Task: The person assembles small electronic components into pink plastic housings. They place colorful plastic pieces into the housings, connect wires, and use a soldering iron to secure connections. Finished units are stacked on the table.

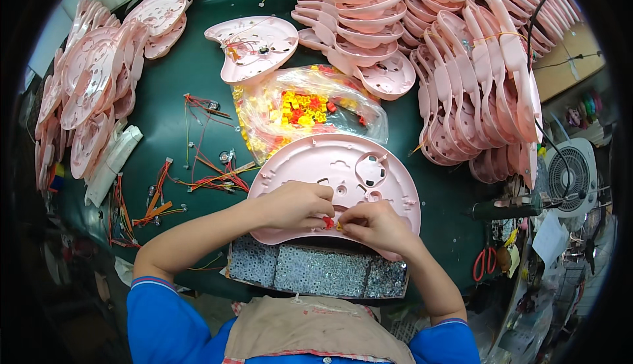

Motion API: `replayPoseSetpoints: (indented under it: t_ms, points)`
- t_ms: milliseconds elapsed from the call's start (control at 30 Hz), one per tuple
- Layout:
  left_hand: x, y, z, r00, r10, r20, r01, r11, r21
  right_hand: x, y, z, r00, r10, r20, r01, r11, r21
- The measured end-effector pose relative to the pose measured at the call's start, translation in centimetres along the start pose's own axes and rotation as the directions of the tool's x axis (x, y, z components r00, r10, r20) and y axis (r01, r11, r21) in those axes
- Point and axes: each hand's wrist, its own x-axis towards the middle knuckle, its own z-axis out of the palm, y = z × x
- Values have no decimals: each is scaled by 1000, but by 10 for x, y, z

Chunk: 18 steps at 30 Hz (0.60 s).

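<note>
A pink curved plastic shell [283, 173] lies in front of me with its hollow side up, showing ribs, holes and a round cut-out. My left hand [298, 206] reaches over its near part, fingers pinched at a small red plastic piece [328, 222]. Close beside it, my right hand [377, 224] has thumb and fingertips together at a small yellow plastic piece [339, 226]. Both pieces sit low over the shell's near edge; whether they touch it is hard to make out. Beyond the shell lies an open clear bag [270, 110] of red and yellow pieces.
Pink shells are stacked at the left [92, 80] and right [455, 93]. Another wired shell [257, 47] lies behind the bag. Wire bundles [211, 179] are spread left. A divided tray of small metal parts [323, 270] is nearest me. Red scissors [484, 263] hang right, near a fan [570, 176].
</note>
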Motion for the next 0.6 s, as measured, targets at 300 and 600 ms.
replayPoseSetpoints:
  t_ms: [300,600]
  points:
    - [17,15,11,920,-367,134,336,918,209,-1,8,-15,966,-255,-43,219,893,-393]
    - [14,9,5,910,-406,83,363,878,313,18,14,-14,922,-376,97,384,846,-370]
